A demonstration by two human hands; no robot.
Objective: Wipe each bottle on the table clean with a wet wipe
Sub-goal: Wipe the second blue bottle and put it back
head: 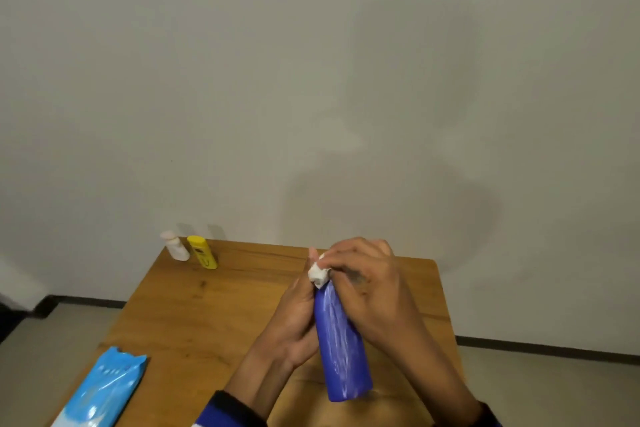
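Head view: left hand (294,319) gripping blue bottle (341,343), tilted above table's (194,315) near edge; right hand (367,284) pinching white wet wipe (318,274) against its top. Yellow bottle (202,252), white bottle (175,245) at far left corner; wipes pack (104,392) near left.

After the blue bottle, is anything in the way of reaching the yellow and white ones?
Nothing visible. The yellow bottle and white bottle stand at the table's far left corner, with bare wood between them and the hands. The wipe pack lies near left, off that path.
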